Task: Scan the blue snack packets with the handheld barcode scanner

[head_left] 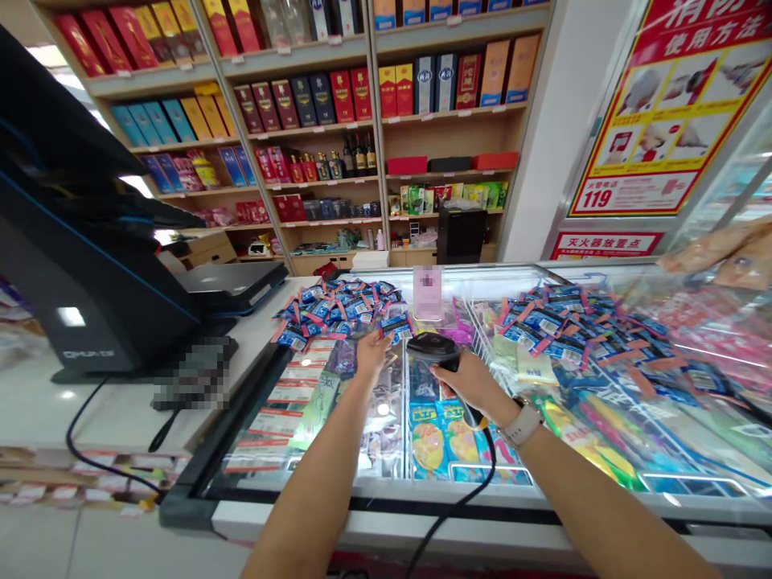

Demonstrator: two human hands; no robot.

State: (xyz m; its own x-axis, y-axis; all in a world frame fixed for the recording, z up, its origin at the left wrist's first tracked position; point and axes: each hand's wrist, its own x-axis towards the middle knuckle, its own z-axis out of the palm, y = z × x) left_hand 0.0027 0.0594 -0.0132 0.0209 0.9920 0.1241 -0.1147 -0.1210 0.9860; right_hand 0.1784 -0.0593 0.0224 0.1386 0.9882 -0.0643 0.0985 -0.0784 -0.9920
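My right hand is wrapped round the handle of a black barcode scanner, whose cable runs down over the freezer's front edge. Between the fingers of my left hand is a small blue snack packet with pink ends, close to the scanner's head. Just beyond my left hand lies a pile of similar packets on the glass top. A second heap of packets spreads over the glass to the right of my right hand. A pink phone stands behind the scanner.
Below my arms is a glass-topped chest freezer holding bagged frozen goods. To the left, a checkout machine and a flat black scale stand on a white counter. Shelves of boxed bottles line the back wall.
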